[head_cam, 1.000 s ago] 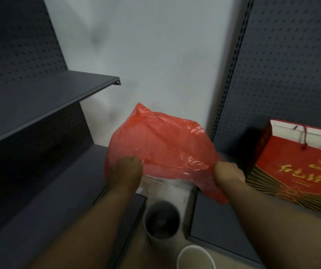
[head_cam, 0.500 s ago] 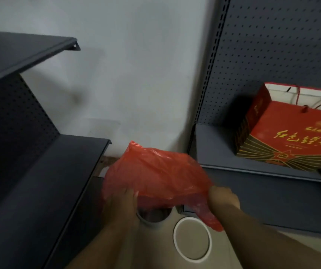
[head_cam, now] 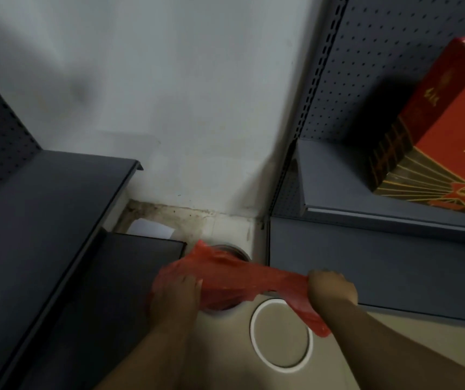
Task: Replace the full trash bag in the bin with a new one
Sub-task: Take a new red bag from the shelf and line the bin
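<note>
Head view, lower centre: where is our thin red plastic trash bag point(head_cam: 234, 280)?

— Stretched over the round grey bin point(head_cam: 239, 252), with our left hand point(head_cam: 176, 296) and right hand point(head_cam: 332, 289) each clamping curled fingers on its edge.

— How will it handle?

— Light, limp and slippery, we judge, so we should grip it at the mouth hem.

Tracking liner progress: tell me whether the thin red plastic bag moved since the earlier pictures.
Yes. The thin red plastic bag has come down onto the small round bin, covering most of its mouth; earlier that mouth showed open.
</note>
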Action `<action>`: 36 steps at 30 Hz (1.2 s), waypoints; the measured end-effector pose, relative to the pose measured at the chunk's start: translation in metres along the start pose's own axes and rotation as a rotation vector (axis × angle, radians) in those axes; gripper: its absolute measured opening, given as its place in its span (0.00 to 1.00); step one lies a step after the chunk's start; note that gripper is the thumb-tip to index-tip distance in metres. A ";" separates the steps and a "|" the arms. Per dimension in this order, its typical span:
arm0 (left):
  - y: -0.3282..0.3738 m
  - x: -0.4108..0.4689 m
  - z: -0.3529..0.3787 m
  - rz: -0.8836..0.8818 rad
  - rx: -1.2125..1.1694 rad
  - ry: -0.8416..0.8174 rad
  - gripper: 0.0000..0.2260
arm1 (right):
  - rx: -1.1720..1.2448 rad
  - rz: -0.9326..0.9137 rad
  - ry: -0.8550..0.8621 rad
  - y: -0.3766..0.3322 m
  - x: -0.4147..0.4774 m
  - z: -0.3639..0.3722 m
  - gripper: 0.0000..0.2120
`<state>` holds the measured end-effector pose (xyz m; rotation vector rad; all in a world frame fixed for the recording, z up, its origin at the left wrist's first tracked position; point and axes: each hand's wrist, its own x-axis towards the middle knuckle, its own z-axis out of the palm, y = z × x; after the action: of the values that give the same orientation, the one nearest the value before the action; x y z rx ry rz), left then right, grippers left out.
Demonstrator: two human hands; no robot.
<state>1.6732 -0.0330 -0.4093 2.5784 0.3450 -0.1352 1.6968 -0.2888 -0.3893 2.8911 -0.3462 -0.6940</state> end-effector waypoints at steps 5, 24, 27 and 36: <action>-0.023 0.027 0.057 0.003 0.110 -0.094 0.17 | 0.005 -0.025 0.148 -0.009 0.042 0.034 0.15; -0.125 0.135 0.204 0.077 -0.033 0.249 0.18 | 0.813 0.015 0.294 -0.086 0.180 0.190 0.23; -0.132 0.131 0.214 0.107 -0.021 0.258 0.17 | 0.964 0.048 0.165 -0.092 0.193 0.218 0.25; -0.143 0.120 0.223 0.147 -0.008 0.319 0.16 | 1.266 -0.118 0.135 -0.135 0.192 0.245 0.24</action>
<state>1.7433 -0.0044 -0.6900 2.6050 0.2672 0.3326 1.7755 -0.2300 -0.7140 4.1276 -0.8454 -0.2985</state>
